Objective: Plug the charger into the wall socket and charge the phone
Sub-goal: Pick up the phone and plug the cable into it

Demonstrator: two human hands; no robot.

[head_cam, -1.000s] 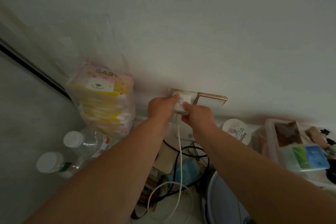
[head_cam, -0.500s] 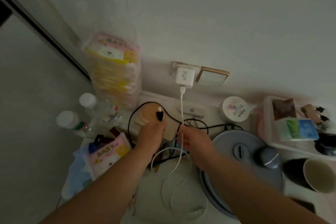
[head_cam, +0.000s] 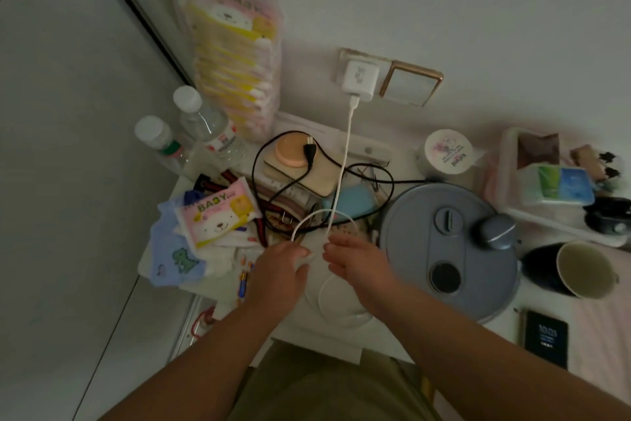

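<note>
Up on the pale wall, the white square charger block (head_cam: 358,79) is sitting plugged into the white wall socket plate (head_cam: 345,60), just beside a gold-framed switch plate (head_cam: 411,83). From its underside the thin white charging cable (head_cam: 343,161) is hanging down across the cluttered white table (head_cam: 345,340) and curling into loops near the front edge. Both hands are meeting over those loops. The left hand (head_cam: 278,275) is pinching the cable between thumb and fingers, its grip closed on it. The right hand (head_cam: 356,262) is touching the cable with its fingertips; whether that grip is fully closed on the cable I cannot tell from where I am standing.

Off to the right, the dark rectangular phone (head_cam: 545,338) is lying face up with its screen lit, well apart from both hands. Between the phone and the wall a round grey appliance lid (head_cam: 447,250) is taking up much of the table, with a dark mug (head_cam: 577,270) just beside it. On the left, a pink and yellow tissue pack (head_cam: 216,215) is lying near two clear plastic bottles (head_cam: 201,127), and a black cord with its plug (head_cam: 309,151) is resting loose across a round peach-coloured disc (head_cam: 290,154).
</note>
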